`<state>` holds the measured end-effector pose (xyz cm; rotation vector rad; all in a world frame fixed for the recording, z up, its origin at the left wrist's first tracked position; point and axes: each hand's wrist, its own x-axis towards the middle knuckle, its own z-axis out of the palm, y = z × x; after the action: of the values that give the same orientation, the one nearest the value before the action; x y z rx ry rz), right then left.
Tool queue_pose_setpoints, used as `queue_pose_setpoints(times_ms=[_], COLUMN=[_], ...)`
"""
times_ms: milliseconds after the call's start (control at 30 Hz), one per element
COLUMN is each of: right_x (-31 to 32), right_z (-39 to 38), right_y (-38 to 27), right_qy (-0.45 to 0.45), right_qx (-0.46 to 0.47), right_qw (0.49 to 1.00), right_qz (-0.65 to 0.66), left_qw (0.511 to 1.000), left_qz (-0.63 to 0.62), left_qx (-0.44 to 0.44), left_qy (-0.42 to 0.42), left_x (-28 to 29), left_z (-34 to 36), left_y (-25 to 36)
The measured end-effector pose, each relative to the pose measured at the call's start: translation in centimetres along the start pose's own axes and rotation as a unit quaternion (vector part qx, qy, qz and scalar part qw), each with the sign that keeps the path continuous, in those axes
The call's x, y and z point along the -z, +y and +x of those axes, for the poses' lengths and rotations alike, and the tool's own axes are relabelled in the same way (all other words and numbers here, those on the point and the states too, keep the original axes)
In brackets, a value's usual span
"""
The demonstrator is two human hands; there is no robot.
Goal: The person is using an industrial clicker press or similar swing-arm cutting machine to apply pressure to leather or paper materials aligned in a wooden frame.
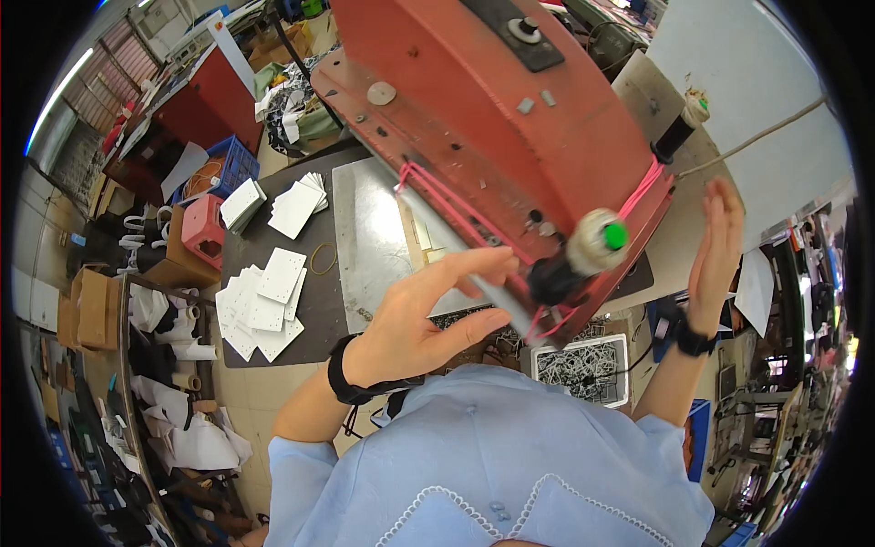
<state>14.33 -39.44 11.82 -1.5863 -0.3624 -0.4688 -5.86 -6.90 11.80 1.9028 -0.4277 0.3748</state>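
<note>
A red press [437, 82] is filling the upper middle of the frame, and the person in the pale blue shirt [456, 438] is standing right up against it. The left hand [428, 314] is hovering at the centre, its thumb and forefinger standing apart over the press's near edge; I am seeing nothing between them, though the other fingers are partly hiding. Just beside its fingertips a black post with a cream, green-capped top [599, 239] is showing blurred, and I can't tell whether they are touching. The right hand [715, 242] is rising at the right of the frame, opening flat, fingers straight and close together, beside the press's right edge. A second black post [676, 137] is standing above it.

Pink cord [456, 205] is running along the press's near edge. To its left, a metal plate [351, 237] is lying on the dark desk [283, 232]. White cards with small holes [264, 305] are spreading in an overlapping pile at centre left, while two smaller stacks [298, 208] are sitting above them. Below the press, a white basket [627, 365] is holding a tangle of small pieces.
</note>
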Motion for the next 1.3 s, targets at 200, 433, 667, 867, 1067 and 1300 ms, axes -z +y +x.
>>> queue_pose_setpoints(times_ms=[200, 433, 667, 867, 1067, 1300], right_x=[-2.8, -7.3, -8.4, -8.4, -8.3, -8.1], right_z=[6.0, 0.0, 0.0, -1.3, -2.2, -1.3], right_y=[2.3, -1.9, -3.8, -2.3, -0.5, -0.4], right_qy=[-0.028, -0.064, -0.154, -0.161, -0.15, -0.208], right_qx=[0.034, -0.017, -0.108, -0.105, -0.099, -0.063], right_qw=[0.998, 0.973, 0.946, 0.939, 0.946, 0.941], right_qz=[0.037, 0.222, 0.262, 0.284, 0.271, 0.261], left_qw=[0.96, 0.942, 0.925, 0.933, 0.931, 0.926], left_qz=[-0.272, -0.212, -0.217, -0.2, -0.201, -0.176], left_qx=[0.008, 0.051, 0.076, 0.05, 0.053, 0.049], left_qy=[0.059, 0.254, 0.303, 0.295, 0.299, 0.33], left_x=[-1.0, 2.9, 5.5, 5.2, 4.4, 4.1], left_z=[1.5, -3.0, -4.9, -5.9, -6.6, -6.0], left_y=[2.1, 3.4, 3.4, 1.8, 0.5, 1.3])
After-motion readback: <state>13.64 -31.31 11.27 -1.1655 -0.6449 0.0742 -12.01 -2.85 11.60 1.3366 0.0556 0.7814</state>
